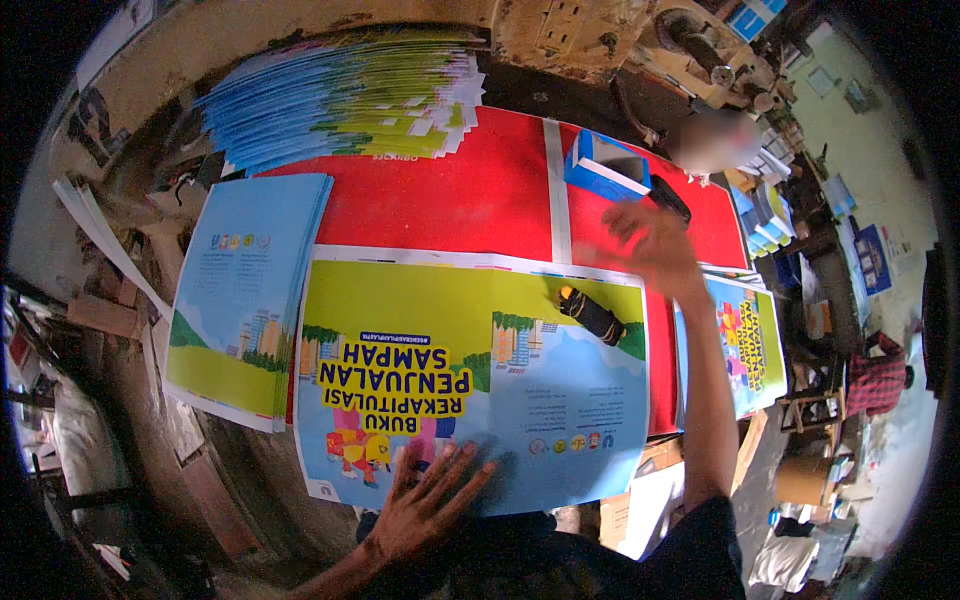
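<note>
A wide printed cover sheet point(400, 290), green and blue with cartoon figures, lies open on the red board, its lettering upside down to me. My left hand point(430, 500) rests on its near edge with fingers spread, holding nothing. My right hand point(650, 240) is raised over the board beyond the sheet's far right corner; it is blurred, but its fingers look apart. Close to it are a small blue-and-white box point(608, 168) and a dark oblong object point(670, 200). On the sheet's right half lies a black wrapped object point(592, 314) with a yellow end, its kind unclear.
A tall fanned stack of printed sheets point(330, 95) stands at the far left of the red board point(430, 200). Folded covers point(235, 290) are piled at the left; more covers point(735, 340) lie at the right. Another person point(880, 375) in a checked shirt is far right.
</note>
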A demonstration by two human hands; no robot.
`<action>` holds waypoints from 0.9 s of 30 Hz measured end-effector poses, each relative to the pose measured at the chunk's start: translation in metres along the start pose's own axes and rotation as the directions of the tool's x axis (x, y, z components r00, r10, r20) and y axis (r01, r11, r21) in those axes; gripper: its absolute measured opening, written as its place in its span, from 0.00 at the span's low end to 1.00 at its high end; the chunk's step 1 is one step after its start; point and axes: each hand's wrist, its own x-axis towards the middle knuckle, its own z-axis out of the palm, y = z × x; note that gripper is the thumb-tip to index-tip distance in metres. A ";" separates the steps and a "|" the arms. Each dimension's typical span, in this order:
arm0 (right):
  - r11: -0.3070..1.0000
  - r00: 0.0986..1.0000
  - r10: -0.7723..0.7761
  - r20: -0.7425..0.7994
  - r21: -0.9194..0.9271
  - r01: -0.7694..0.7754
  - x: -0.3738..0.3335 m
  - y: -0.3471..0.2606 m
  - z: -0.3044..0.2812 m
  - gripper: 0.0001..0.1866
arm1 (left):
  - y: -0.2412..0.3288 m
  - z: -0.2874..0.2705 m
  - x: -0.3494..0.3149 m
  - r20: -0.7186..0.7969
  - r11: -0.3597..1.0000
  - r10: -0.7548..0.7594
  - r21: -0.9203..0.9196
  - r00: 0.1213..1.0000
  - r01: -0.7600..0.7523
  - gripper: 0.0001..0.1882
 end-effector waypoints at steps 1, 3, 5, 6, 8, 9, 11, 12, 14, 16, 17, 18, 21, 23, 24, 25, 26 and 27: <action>1.000 0.993 0.012 0.119 0.004 -0.013 -0.020 -0.012 0.007 0.32 | -0.002 0.000 0.002 -0.040 0.999 -0.005 -0.031 0.999 0.004 0.39; 0.999 0.972 0.039 0.232 0.004 -0.041 -0.044 -0.022 0.015 0.34 | -0.008 0.001 0.000 -0.091 0.998 0.057 -0.013 0.994 -0.059 0.43; 0.985 0.951 0.124 0.282 0.081 -0.153 -0.058 -0.018 0.026 0.23 | -0.010 -0.004 -0.002 -0.082 0.986 0.135 -0.091 0.988 -0.142 0.43; 0.984 0.951 0.126 0.284 0.084 -0.155 -0.062 -0.023 0.024 0.23 | -0.013 -0.008 -0.001 -0.088 0.963 0.200 -0.167 0.976 -0.212 0.44; 0.931 0.975 0.198 0.100 0.293 -0.219 -0.069 -0.035 0.012 0.20 | -0.008 -0.033 0.011 -0.009 0.971 0.161 -0.178 0.987 -0.160 0.45; 0.915 0.980 0.184 0.078 0.351 -0.200 -0.070 -0.034 0.002 0.18 | -0.007 -0.042 0.023 0.058 0.976 0.126 -0.185 0.990 -0.113 0.46; 0.766 0.960 0.280 0.029 0.596 -0.241 -0.079 -0.035 -0.002 0.17 | -0.016 -0.044 0.045 -0.013 0.981 0.088 -0.170 0.996 -0.089 0.47; 0.621 0.920 0.388 0.056 0.722 -0.306 -0.084 -0.049 -0.001 0.17 | -0.021 -0.046 0.053 -0.077 0.985 0.056 -0.159 0.995 -0.068 0.48; 0.720 0.918 0.391 0.062 0.601 -0.347 -0.099 -0.053 0.006 0.15 | -0.023 -0.067 0.066 -0.020 0.998 0.021 -0.063 1.000 -0.023 0.46; 0.755 0.935 0.354 0.001 0.590 -0.286 -0.112 -0.067 0.030 0.18 | -0.027 -0.082 0.076 0.034 0.999 0.044 -0.027 0.998 -0.043 0.44; 0.887 0.984 0.172 -0.037 0.441 -0.138 -0.117 -0.068 0.035 0.19 | -0.033 -0.086 0.083 0.035 0.999 0.038 -0.040 0.999 -0.036 0.44; 0.960 0.999 -0.020 -0.041 0.277 0.031 -0.120 -0.069 0.041 0.21 | -0.041 -0.088 0.093 -0.047 0.999 0.044 0.008 0.998 -0.044 0.44; 0.934 0.995 -0.008 0.094 0.357 -0.026 -0.126 -0.074 0.060 0.24 | -0.068 -0.092 0.130 -0.181 0.996 0.073 0.069 0.981 -0.061 0.44; 0.941 0.990 -0.045 0.134 0.338 -0.002 -0.120 -0.084 0.062 0.23 | -0.081 -0.085 0.148 -0.273 0.991 0.125 0.081 0.954 -0.107 0.41; 0.950 0.985 -0.066 0.162 0.313 0.012 -0.118 -0.087 0.061 0.23 | -0.082 -0.075 0.148 -0.279 0.992 0.115 0.075 0.954 -0.098 0.41; 0.945 0.983 -0.087 0.163 0.325 0.030 -0.119 -0.089 0.060 0.22 | -0.083 -0.067 0.147 -0.270 0.990 0.124 0.100 0.955 -0.101 0.40; 0.945 0.980 -0.093 0.174 0.325 0.032 -0.118 -0.089 0.061 0.22 | -0.083 -0.060 0.144 -0.260 0.987 0.132 0.124 0.956 -0.103 0.40; 0.955 0.979 -0.113 0.172 0.292 0.059 -0.120 -0.087 0.061 0.22 | -0.075 -0.055 0.138 -0.251 0.994 0.080 0.087 0.965 -0.060 0.42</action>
